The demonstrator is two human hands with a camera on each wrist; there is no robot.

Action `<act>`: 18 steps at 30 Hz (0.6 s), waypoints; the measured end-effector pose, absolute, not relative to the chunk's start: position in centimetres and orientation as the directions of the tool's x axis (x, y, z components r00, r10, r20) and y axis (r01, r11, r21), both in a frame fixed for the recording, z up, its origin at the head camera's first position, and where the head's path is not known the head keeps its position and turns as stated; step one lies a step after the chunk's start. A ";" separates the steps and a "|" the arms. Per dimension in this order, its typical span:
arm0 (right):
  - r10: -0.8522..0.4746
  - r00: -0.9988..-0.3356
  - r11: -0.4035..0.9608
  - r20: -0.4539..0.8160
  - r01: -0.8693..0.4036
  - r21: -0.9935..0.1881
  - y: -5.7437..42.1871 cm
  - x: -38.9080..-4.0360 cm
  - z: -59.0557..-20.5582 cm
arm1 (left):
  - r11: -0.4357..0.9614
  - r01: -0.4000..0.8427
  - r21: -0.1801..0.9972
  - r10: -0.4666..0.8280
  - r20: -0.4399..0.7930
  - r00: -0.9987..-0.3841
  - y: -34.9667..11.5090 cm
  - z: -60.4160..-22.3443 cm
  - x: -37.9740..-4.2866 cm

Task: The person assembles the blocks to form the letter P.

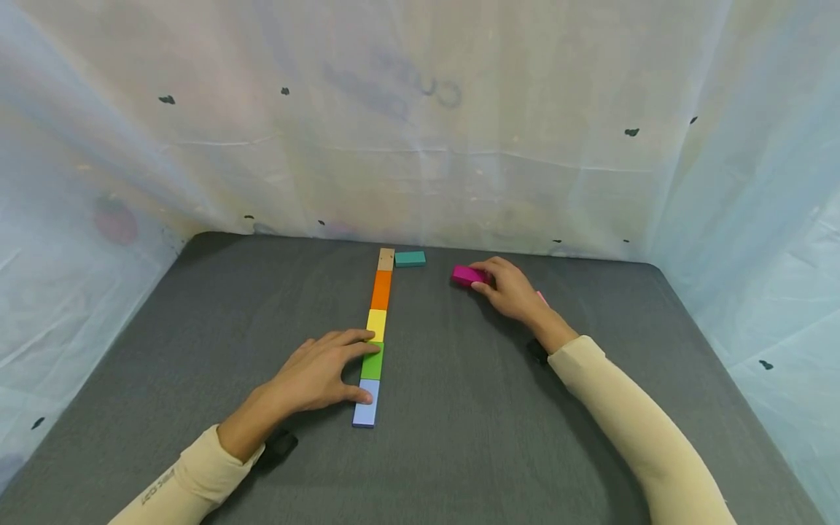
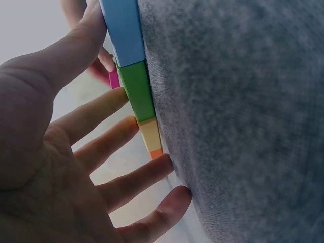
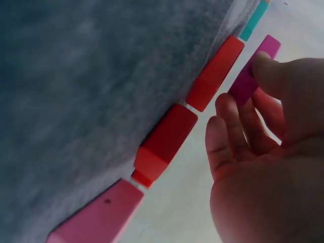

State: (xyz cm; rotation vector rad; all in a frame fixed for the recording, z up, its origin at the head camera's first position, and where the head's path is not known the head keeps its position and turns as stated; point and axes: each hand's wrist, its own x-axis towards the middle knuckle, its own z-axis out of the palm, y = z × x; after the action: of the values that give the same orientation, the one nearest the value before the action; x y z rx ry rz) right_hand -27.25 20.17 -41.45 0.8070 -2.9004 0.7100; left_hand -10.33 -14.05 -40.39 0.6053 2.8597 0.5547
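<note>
Near the back right my right hand [image 1: 510, 290] pinches a magenta block [image 1: 463, 275] between thumb and fingers. In the right wrist view that magenta block [image 3: 254, 68] appears raised, beside a row with a red block [image 3: 215, 73], a darker red block [image 3: 167, 139] and a pink block [image 3: 98, 215]. My left hand [image 1: 320, 372] is spread beside a straight line of blocks, its fingertips at the yellow block [image 1: 376, 323] and green block [image 1: 372, 361], its thumb at the light blue block [image 1: 365, 408]. An orange block [image 1: 381, 290] and a tan block [image 1: 386, 259] continue the line.
A teal block [image 1: 410, 259] lies crosswise beside the line's far end. From the head, my right hand mostly hides the red and pink blocks. The dark grey tabletop [image 1: 446, 437] meets a pale, translucent sheet [image 1: 420, 168] at the back and sides.
</note>
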 end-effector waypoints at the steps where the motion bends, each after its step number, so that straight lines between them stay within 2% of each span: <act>1: -0.472 -0.867 0.762 0.158 -0.492 -0.422 20.1 -27.4 -41.4 | 0.849 0.355 0.391 0.418 -0.085 -0.905 -14.0 -40.4 -10.3; 18: -0.462 -0.879 0.764 0.116 -0.461 -0.452 16.9 -29.4 -41.6 | 0.849 0.358 0.389 0.419 -0.083 -0.904 -14.2 -40.4 -10.2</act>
State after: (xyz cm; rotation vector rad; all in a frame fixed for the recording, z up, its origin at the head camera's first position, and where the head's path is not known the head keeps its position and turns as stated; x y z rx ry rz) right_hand -29.42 16.93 -41.62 0.7727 -2.9520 0.7554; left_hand -10.15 -14.16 -40.45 0.6050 2.8606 0.5537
